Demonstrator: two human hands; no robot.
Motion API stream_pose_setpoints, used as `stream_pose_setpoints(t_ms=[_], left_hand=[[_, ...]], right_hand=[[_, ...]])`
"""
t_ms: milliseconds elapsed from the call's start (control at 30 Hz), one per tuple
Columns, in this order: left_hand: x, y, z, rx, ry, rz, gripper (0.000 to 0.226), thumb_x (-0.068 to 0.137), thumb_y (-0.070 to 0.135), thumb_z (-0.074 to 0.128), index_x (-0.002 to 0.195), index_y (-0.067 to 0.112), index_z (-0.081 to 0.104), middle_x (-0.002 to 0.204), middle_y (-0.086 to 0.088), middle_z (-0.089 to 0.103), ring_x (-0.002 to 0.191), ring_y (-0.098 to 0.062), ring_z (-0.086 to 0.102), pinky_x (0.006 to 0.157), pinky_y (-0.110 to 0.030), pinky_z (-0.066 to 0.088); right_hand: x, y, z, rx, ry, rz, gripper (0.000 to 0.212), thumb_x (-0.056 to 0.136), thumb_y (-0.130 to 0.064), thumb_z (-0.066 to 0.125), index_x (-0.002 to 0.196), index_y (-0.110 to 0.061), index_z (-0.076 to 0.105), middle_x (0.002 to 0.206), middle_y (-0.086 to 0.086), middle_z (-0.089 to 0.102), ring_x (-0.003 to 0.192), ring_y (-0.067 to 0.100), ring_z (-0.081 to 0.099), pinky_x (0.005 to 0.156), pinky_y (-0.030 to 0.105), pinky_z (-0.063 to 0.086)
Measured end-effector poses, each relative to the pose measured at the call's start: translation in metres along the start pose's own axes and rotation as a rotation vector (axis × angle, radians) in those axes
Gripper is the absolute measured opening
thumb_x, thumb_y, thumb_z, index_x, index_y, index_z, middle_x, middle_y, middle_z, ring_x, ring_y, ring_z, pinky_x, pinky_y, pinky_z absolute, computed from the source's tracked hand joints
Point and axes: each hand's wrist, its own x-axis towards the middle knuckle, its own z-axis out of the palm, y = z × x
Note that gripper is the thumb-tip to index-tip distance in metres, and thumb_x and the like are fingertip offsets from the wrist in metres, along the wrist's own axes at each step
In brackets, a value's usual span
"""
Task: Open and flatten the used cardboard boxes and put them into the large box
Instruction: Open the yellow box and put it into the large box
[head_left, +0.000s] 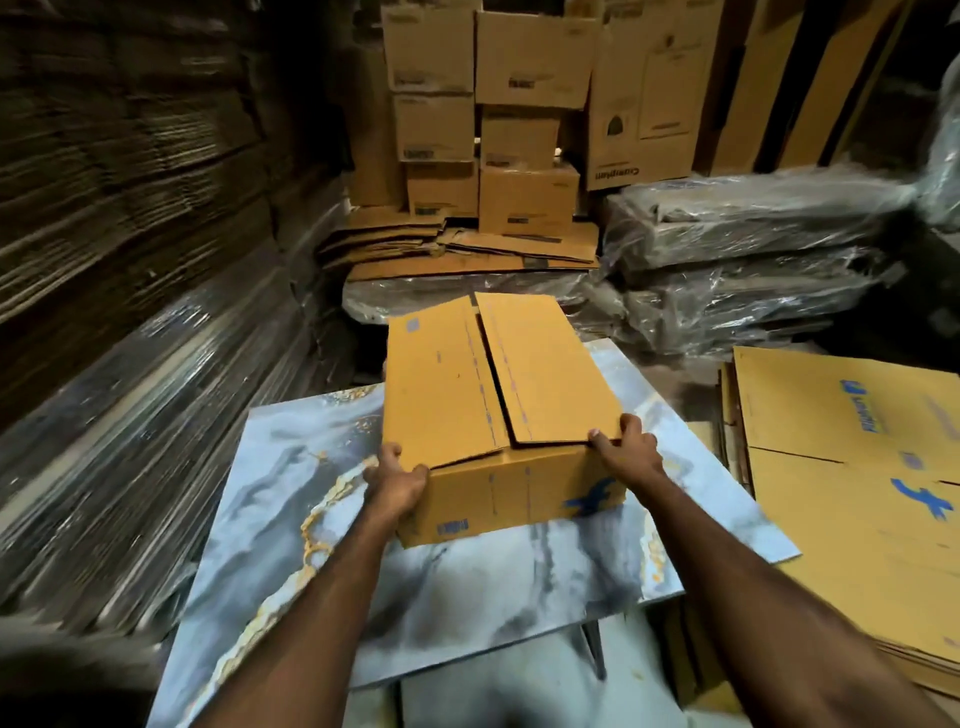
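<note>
hands grip your box (498, 410) corners, left hand (396, 480) and right hand (626, 452), on the table (291, 519); flat cardboard (857, 493) lies right, stacked boxes (488, 119) behind.

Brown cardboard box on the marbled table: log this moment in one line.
brown cardboard box on marbled table | top flaps unsealed | left hand, right hand grip near corners

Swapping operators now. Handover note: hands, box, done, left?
Left hand grips the near left corner of the cardboard box; right hand grips its near right corner, fingers curled over the top edge.
Box sits on the marbled table, still assembled, top flaps unsealed and slightly lifted.
Flattened sheets lie stacked on the right.
Left: open it, flatten it, put it away. Large box not identifiable here.
</note>
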Motion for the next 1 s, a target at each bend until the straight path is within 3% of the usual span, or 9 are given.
stream_pose_setpoints(t_ms=[300, 467, 567, 667, 833, 933, 1000], left_hand=[[0.022, -0.013, -0.009, 0.424, -0.033, 0.209, 0.047, 0.093, 0.049, 0.057, 0.126, 0.023, 0.037, 0.13, -0.016, 0.049, 0.118, -0.038, 0.051, 0.095, -0.045, 0.046], [0.02, 0.002, -0.014, 0.655, 0.017, 0.274, 0.057, 0.089, 0.054, 0.051, 0.132, 0.018, 0.039, 0.15, -0.021, 0.03, 0.14, -0.041, 0.027, 0.111, -0.061, 0.022], [0.014, 0.023, -0.007, 0.495, 0.097, 0.404, 0.073, 0.086, 0.062, 0.049, 0.143, 0.019, 0.035, 0.159, -0.018, 0.017, 0.147, -0.038, 0.015, 0.117, -0.06, 0.012], [-0.004, 0.058, 0.012, 0.321, 0.228, 0.662, 0.078, 0.086, 0.063, 0.043, 0.149, 0.019, 0.032, 0.162, -0.014, 0.015, 0.15, -0.031, 0.012, 0.121, -0.056, 0.008], [-0.015, 0.116, 0.057, 0.604, 0.051, 0.927, 0.078, 0.082, 0.077, 0.036, 0.15, 0.037, 0.031, 0.165, -0.011, 0.005, 0.151, -0.034, -0.008, 0.115, -0.062, -0.012], [-0.001, 0.109, 0.081, 0.84, -0.128, 0.877, 0.09, 0.077, 0.087, 0.034, 0.154, 0.043, 0.016, 0.165, -0.01, -0.009, 0.15, -0.038, -0.015, 0.112, -0.068, -0.014], [0.009, 0.085, 0.091, 0.893, -0.216, 0.815, 0.092, 0.081, 0.081, 0.042, 0.155, 0.044, 0.002, 0.165, -0.008, -0.015, 0.15, -0.036, -0.014, 0.114, -0.067, -0.008]], right_hand=[[-0.002, -0.003, 0.011, -0.052, 0.053, 0.051, 0.067, 0.093, -0.05, 0.06, 0.145, -0.018, 0.033, 0.138, 0.025, 0.042, 0.128, 0.044, 0.042, 0.1, 0.045, 0.04], [-0.009, 0.028, 0.002, 0.182, -0.003, -0.061, 0.079, 0.092, -0.034, 0.069, 0.154, -0.018, 0.023, 0.142, 0.008, 0.044, 0.127, 0.028, 0.046, 0.101, 0.043, 0.044], [-0.006, 0.038, -0.004, 0.417, -0.045, 0.108, 0.067, 0.098, -0.052, 0.05, 0.15, -0.014, 0.03, 0.141, 0.019, 0.048, 0.123, 0.034, 0.051, 0.088, 0.045, 0.047], [-0.001, 0.042, -0.01, 0.535, -0.096, 0.198, 0.068, 0.101, -0.061, 0.03, 0.142, -0.01, 0.045, 0.139, 0.02, 0.05, 0.125, 0.033, 0.051, 0.097, 0.047, 0.045], [0.002, 0.054, -0.006, 0.652, -0.127, 0.313, 0.078, 0.099, -0.067, 0.018, 0.134, -0.007, 0.054, 0.133, 0.014, 0.056, 0.12, 0.029, 0.053, 0.101, 0.045, 0.044], [0.002, 0.058, -0.001, 0.682, -0.146, 0.363, 0.079, 0.099, -0.067, 0.016, 0.134, -0.007, 0.054, 0.132, 0.014, 0.056, 0.116, 0.028, 0.053, 0.102, 0.046, 0.044], [0.004, 0.064, 0.004, 0.694, -0.17, 0.398, 0.079, 0.099, -0.067, 0.015, 0.137, -0.007, 0.051, 0.134, 0.014, 0.054, 0.122, 0.03, 0.052, 0.105, 0.046, 0.042]])
